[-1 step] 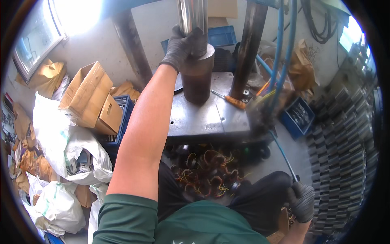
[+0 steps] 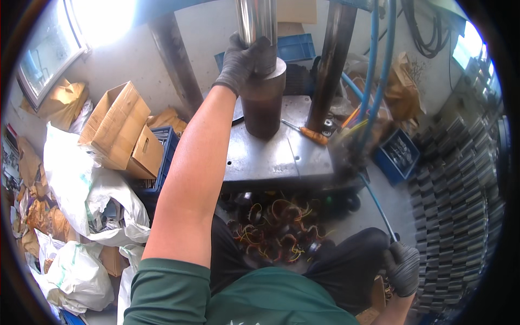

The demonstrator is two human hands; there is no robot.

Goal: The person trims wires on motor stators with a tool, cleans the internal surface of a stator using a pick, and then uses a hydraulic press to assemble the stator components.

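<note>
My left hand (image 2: 238, 65), in a dark grey glove, reaches up to the press. Its fingers are wrapped round the grey metal cylinder (image 2: 266, 66) just under the shiny ram (image 2: 257, 19). Beneath it, a thick dark steel cylinder (image 2: 264, 116) stands upright on the metal press table (image 2: 260, 162). The glove hides part of where these pieces meet. At the lower right, my gloved right hand (image 2: 402, 268) is closed round the end of a long thin lever (image 2: 377, 203), which slants up toward the blurred dark valve area (image 2: 349, 154).
A screwdriver (image 2: 311, 134) with an orange handle lies beside the right press column (image 2: 331, 65). Wound motor parts with coloured wires (image 2: 287, 227) are heaped below the table. Cartons (image 2: 116, 127) and white sacks (image 2: 73, 179) crowd the left; stacked metal parts (image 2: 455, 216) line the right.
</note>
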